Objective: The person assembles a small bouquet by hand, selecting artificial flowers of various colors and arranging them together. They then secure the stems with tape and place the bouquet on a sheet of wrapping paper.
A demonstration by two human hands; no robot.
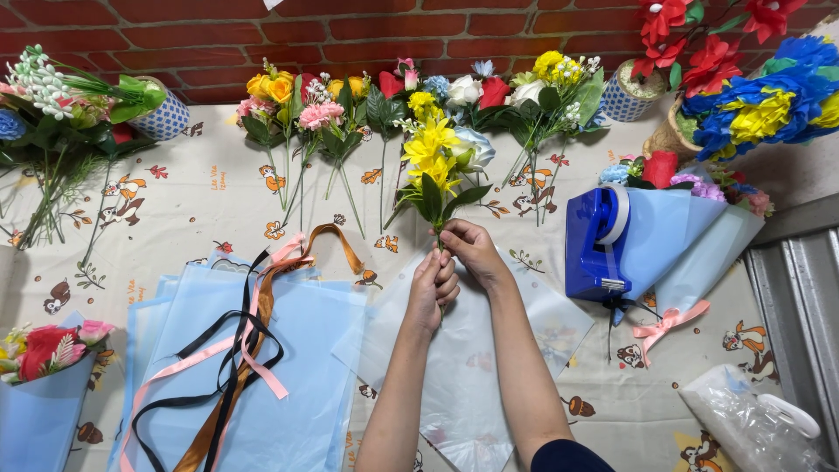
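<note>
Item: yellow flower spray [433, 153], with green leaves, held upright by its stem near the middle of the counter [201, 197], just above a translucent wrapping sheet [489, 350]; the left hand [433, 284] is closed around the lower stem, and the right hand [472, 247] pinches the stem just above it, the two hands touching. Nearby: a row of loose artificial flowers [350, 100] along the brick wall [350, 35], a stack of pale blue sheets [323, 367] crossed by black, pink and brown ribbons [249, 341] at left. At right: a blue tape dispenser [594, 245] beside a wrapped bouquet [699, 236] tied with a pink bow.
</note>
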